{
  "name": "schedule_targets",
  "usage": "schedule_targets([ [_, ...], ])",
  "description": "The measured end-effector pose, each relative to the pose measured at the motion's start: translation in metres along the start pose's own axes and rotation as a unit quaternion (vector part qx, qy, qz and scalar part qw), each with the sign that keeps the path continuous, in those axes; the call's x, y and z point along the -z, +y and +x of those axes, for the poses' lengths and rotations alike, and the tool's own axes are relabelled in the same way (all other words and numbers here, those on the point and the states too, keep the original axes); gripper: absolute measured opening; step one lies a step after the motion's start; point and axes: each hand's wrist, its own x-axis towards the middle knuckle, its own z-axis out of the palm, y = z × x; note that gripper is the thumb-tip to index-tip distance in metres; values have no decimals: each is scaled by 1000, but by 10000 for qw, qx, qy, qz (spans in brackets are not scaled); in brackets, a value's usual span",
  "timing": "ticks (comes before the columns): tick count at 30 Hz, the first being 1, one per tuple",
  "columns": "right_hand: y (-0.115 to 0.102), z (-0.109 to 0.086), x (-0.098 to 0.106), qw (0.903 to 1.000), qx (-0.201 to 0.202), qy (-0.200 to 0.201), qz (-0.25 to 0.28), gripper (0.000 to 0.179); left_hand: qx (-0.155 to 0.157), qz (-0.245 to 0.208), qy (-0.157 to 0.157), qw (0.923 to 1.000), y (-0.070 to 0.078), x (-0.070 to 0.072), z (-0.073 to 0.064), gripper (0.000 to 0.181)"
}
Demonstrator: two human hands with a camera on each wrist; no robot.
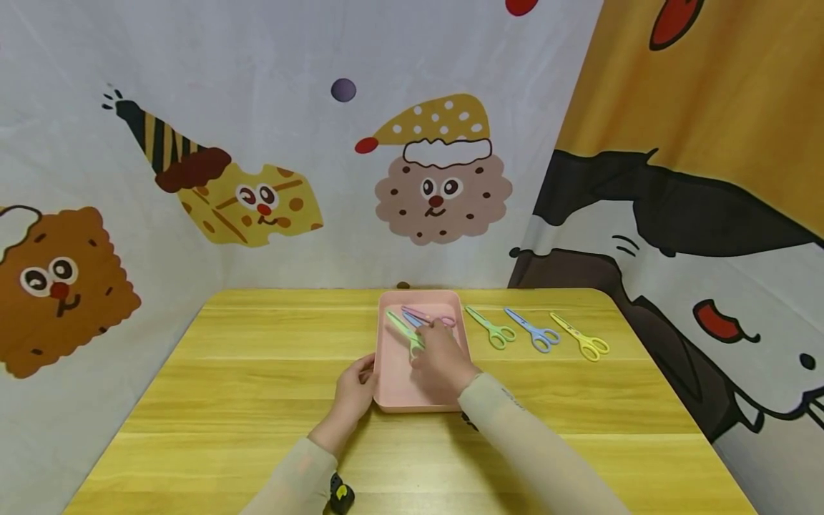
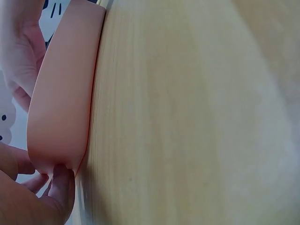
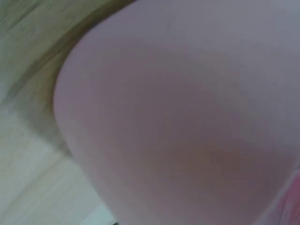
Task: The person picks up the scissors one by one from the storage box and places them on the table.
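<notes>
A pink tray (image 1: 418, 408) lies on the table; its outer wall (image 2: 65, 93) fills part of the left wrist view. My left hand (image 1: 356, 390) grips the tray's near left side, thumb and fingers at its corner in the left wrist view. Over the tray, my right hand (image 1: 444, 354) has its curled fingers and thumb around the handles of light green scissors (image 1: 402, 327), partly hidden. Under the fingers, the handles of blue scissors (image 1: 412, 319) are covered. Pink scissors (image 1: 428, 315) lie at the tray's far end. Only the blurred tray (image 3: 178, 103) shows clearly in the right wrist view.
Right of the tray, green scissors (image 1: 491, 327), blue scissors (image 1: 532, 330) and yellow scissors (image 1: 579, 336) lie in a row. The wooden table (image 1: 270, 357) ends at a cartoon-printed cloth (image 1: 290, 129) behind.
</notes>
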Motion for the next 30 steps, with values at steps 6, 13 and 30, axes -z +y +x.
schedule_targets([
  [6, 3, -1, 2, 9999, -93, 83, -35, 62, -5, -26, -13, 10000, 0, 0, 1, 36],
  [13, 8, 1, 6, 9997, -161, 86, 182, 60, 30, -71, -25, 10000, 0, 1, 0, 36],
  [30, 19, -4, 23, 9995, -248, 180, 60, 67, 105, -116, -63, 9999, 2, 1, 0, 37],
])
